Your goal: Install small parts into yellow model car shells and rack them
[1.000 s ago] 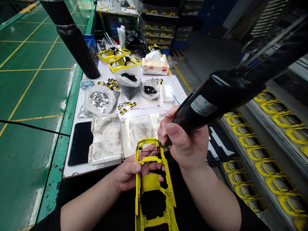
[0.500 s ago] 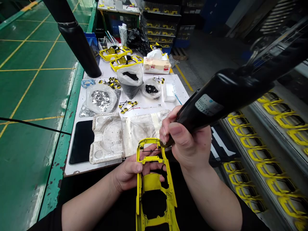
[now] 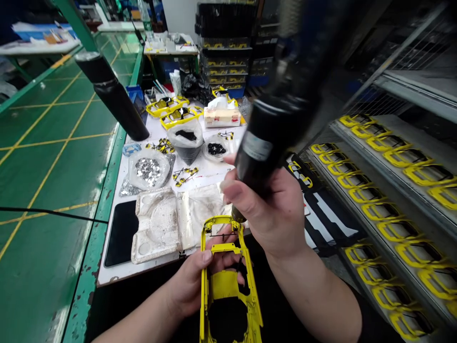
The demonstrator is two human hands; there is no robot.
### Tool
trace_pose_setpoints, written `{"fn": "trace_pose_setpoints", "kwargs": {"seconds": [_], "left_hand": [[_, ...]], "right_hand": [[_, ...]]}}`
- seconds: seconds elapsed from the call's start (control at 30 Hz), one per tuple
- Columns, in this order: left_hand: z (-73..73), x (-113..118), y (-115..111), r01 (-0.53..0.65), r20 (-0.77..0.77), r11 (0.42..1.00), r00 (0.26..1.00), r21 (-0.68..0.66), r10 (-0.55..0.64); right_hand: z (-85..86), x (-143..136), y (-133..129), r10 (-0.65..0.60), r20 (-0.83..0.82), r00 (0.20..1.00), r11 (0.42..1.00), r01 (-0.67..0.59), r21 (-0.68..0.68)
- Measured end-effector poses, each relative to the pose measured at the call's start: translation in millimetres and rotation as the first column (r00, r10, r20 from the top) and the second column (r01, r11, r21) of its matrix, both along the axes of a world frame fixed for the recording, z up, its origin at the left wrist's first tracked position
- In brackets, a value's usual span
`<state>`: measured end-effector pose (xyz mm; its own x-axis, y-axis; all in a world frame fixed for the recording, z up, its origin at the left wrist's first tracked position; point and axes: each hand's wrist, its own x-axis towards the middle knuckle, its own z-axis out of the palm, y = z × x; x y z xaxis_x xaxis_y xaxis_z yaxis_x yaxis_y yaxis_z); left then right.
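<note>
My left hand (image 3: pixel 196 274) grips a long yellow plastic frame (image 3: pixel 223 283) by its upper left side, with fingers behind it and a thin black part across its top opening. My right hand (image 3: pixel 274 209) is wrapped round a black cylindrical power driver (image 3: pixel 262 143), which hangs from a coiled line. The driver's tip is at the frame's upper right corner; whether it touches a screw there is hidden. Just beyond the frame lies a worn white foam cradle (image 3: pixel 159 221) on the white table (image 3: pixel 114 190).
Bags of silver pieces (image 3: pixel 148 171) and of black pieces (image 3: pixel 187 136) stand behind the cradle, near a tissue box (image 3: pixel 222 116). A black cylinder (image 3: pixel 119 105) leans at left. Racks of yellow frames (image 3: pixel 371 209) line the right.
The view has tilted up, showing more of the background. The driver has swung from leaning far right to more upright, its tip still at the frame's upper right corner.
</note>
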<state>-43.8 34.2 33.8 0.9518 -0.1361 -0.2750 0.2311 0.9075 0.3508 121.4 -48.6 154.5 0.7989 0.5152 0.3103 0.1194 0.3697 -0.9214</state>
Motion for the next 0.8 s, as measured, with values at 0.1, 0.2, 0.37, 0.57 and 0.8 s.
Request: {"fn": "trace_pose_setpoints", "kwargs": {"seconds": [0.1, 0.2, 0.37, 0.57, 0.8], "left_hand": [[11.3, -7, -11, -0.088, -0.090, 0.990, 0.991, 0.106, 0.097], [13.5, -9, -16, -0.160, -0.072, 0.972, 0.982, 0.171, 0.175], [8.2, 2, -18, -0.216, 0.039, 0.962, 0.976, 0.169, 0.212], [22.7, 16, -26, -0.161, 0.046, 0.972, 0.987, 0.170, 0.155], [28.7, 37, -36, -0.146, 0.034, 0.973, 0.989, 0.180, 0.142]], "right_hand": [[21.4, 15, -10, 0.015, 0.140, 0.990, 0.996, -0.003, -0.087], [24.1, 24, -33, -0.145, 0.266, 0.953, 0.975, 0.184, -0.127], [-16.7, 32, -89, -0.265, 0.168, 0.949, 0.921, 0.301, -0.247], [-70.5, 32, -152, -0.347, -0.112, 0.931, 0.865, 0.271, -0.421], [-70.3, 23, -198, -0.406, -0.175, 0.897, 0.807, 0.262, -0.529]]}}
